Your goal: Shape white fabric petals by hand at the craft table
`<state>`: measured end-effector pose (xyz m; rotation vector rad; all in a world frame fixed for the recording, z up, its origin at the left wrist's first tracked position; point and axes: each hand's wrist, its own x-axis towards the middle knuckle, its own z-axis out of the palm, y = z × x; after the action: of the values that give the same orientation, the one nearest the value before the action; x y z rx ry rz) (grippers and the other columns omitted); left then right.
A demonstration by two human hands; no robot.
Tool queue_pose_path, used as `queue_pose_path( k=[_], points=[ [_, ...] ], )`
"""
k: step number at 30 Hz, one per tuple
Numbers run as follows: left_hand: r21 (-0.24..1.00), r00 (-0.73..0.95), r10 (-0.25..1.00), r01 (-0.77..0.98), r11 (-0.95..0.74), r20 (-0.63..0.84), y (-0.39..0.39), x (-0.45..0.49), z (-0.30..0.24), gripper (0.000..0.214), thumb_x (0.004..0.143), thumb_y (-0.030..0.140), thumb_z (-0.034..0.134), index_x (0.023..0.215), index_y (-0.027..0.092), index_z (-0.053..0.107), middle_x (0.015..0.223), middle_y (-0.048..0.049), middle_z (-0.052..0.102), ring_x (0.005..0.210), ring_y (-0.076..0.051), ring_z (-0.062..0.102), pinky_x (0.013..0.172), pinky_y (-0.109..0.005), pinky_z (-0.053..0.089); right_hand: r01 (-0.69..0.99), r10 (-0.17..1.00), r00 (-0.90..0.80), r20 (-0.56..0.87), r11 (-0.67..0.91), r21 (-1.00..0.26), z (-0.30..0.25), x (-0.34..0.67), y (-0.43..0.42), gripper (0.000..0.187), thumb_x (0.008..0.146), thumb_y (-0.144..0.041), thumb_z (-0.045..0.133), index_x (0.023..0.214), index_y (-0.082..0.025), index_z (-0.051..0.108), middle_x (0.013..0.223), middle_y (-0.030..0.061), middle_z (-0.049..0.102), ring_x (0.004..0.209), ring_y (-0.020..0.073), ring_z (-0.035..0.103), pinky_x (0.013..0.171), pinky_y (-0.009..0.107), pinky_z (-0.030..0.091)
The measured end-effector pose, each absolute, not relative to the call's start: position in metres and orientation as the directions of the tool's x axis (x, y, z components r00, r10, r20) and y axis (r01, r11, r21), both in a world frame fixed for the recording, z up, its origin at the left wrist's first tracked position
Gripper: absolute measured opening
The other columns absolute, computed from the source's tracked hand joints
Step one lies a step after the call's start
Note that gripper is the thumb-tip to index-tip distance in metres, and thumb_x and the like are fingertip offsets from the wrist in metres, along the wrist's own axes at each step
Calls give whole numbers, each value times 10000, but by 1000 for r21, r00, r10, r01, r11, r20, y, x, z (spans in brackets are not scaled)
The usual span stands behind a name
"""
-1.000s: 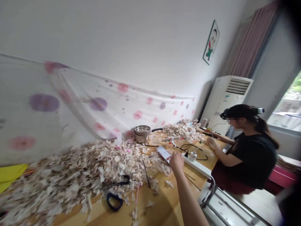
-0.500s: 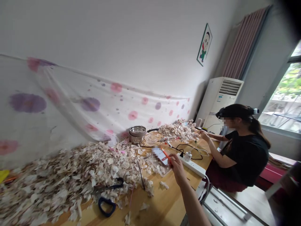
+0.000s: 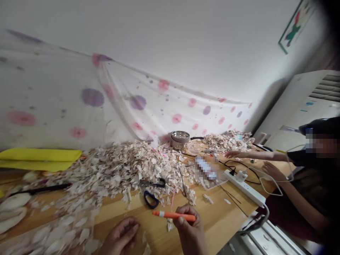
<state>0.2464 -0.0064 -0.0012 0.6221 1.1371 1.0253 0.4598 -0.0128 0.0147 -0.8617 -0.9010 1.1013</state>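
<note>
Your right hand (image 3: 189, 232) pinches an orange pen (image 3: 174, 215) between thumb and fingers, holding it level just above the wooden table (image 3: 212, 226). Your left hand (image 3: 120, 236) rests beside it, fingers loosely curled, holding nothing. Beyond the pen lie blue-handled scissors (image 3: 152, 194) at the edge of the pale scrap heap (image 3: 114, 170). Farther back stands a steel pot (image 3: 180, 139).

The orange pen (image 3: 174, 215) I'm pinching is slim, with a pale band near its left tip. It lies almost level, just in front of the blue-handled scissors (image 3: 151, 193), above the wooden table.
</note>
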Motion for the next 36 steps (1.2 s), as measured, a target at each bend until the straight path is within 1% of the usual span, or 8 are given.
queue_pose_path(
  k=[2, 4, 7, 9, 13, 24, 29, 36],
  points=[
    [848, 13, 901, -332, 413, -433, -6, 245, 5, 532, 436, 603, 852, 708, 186, 664, 600, 35, 600, 552, -109, 510, 511, -193, 402, -320, 963, 204, 176, 235, -918, 6, 449, -19, 445, 638, -590, 802, 669, -204, 585, 570, -45, 458, 534, 122, 374, 537, 249, 334],
    [907, -48, 927, -231, 352, -372, -6, 243, 8, 448, 566, 606, 765, 718, 202, 647, 574, 41, 562, 518, -126, 481, 471, -216, 368, -261, 959, 210, 188, 240, -935, 0, 445, -25, 428, 723, -599, 737, 668, -207, 574, 567, -47, 455, 517, 118, 371, 513, 235, 323],
    [981, 40, 994, 169, 96, -105, -7, 241, 10, 198, 709, 409, 663, 699, 211, 670, 619, 3, 611, 597, -176, 544, 555, -266, 411, -130, 956, 214, 203, 234, -964, -8, 446, -32, 324, 883, -490, 628, 719, -214, 578, 558, -46, 484, 487, 117, 403, 483, 223, 323],
    [899, 221, 975, 430, -82, -17, -12, 244, 11, 104, 725, 244, 616, 653, 207, 682, 699, -29, 665, 701, -198, 593, 661, -288, 428, -32, 949, 220, 226, 238, -971, -17, 448, -36, 295, 895, -447, 629, 722, -213, 581, 554, -43, 495, 496, 124, 432, 493, 226, 336],
    [731, 341, 932, 666, -148, -122, -21, 252, 13, 94, 703, 147, 608, 694, 198, 686, 807, -40, 679, 767, -200, 603, 682, -285, 408, 136, 926, 230, 299, 274, -952, -41, 452, -42, 351, 886, -480, 612, 662, -217, 550, 566, -36, 475, 518, 136, 428, 492, 238, 330],
    [766, 381, 922, 612, -199, -64, -23, 253, 11, 113, 791, 228, 631, 736, 217, 729, 818, -43, 680, 788, -216, 616, 694, -288, 418, 427, 910, 60, 410, 347, -835, -44, 448, -47, 244, 887, -318, 576, 662, -238, 523, 591, -19, 531, 535, 163, 486, 510, 261, 352],
    [801, 405, 914, 553, -228, -19, -24, 252, 10, 207, 789, 148, 607, 927, 224, 740, 979, -68, 683, 914, -224, 621, 803, -296, 450, 509, 910, 39, 413, 337, -792, -38, 447, -45, 206, 864, -232, 598, 670, -239, 528, 602, -23, 557, 532, 157, 503, 504, 253, 349],
    [773, 455, 888, 587, -241, -69, -23, 253, 15, 176, 838, 196, 576, 802, 204, 747, 960, -78, 673, 908, -229, 618, 791, -310, 450, 548, 909, 49, 415, 323, -772, -35, 444, -46, 217, 861, -220, 577, 656, -243, 510, 580, -30, 534, 505, 154, 485, 491, 255, 345]
  ],
)
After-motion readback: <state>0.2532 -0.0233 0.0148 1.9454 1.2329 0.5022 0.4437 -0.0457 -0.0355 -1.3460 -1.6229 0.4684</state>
